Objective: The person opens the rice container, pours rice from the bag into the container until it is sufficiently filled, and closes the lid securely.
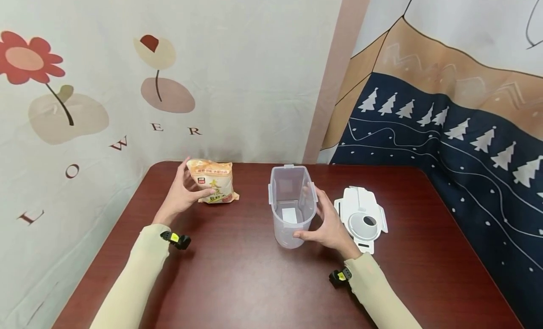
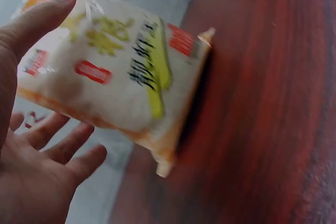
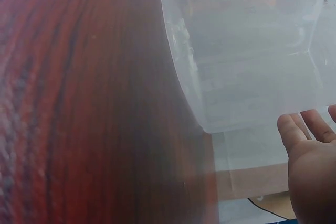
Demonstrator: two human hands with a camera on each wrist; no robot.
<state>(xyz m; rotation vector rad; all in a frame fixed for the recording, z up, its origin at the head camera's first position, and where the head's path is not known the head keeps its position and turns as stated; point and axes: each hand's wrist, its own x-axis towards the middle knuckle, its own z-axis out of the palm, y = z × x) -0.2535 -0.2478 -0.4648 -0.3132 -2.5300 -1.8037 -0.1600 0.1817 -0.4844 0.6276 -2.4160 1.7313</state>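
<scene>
At the table's back left stands a small plump bag of rice (image 1: 216, 180) with orange edges and printed lettering. My left hand (image 1: 180, 197) is spread around its left side, thumb across the front; in the left wrist view the other fingers (image 2: 68, 148) are extended below its edge. A clear plastic container (image 1: 292, 216) stands upright, open at the top, with a white label inside. My right hand (image 1: 328, 225) grips its right side, thumb at the front and fingers along the far side. In the right wrist view, fingertips (image 3: 289, 124) are right at the container's wall (image 3: 236, 77).
To the right of the container lies a white lid (image 1: 360, 216) with side clips and a round cap. The dark red wooden table (image 1: 237, 282) has rounded back corners. A patterned cloth (image 1: 254, 84) hangs behind it. Each wrist wears a black strap.
</scene>
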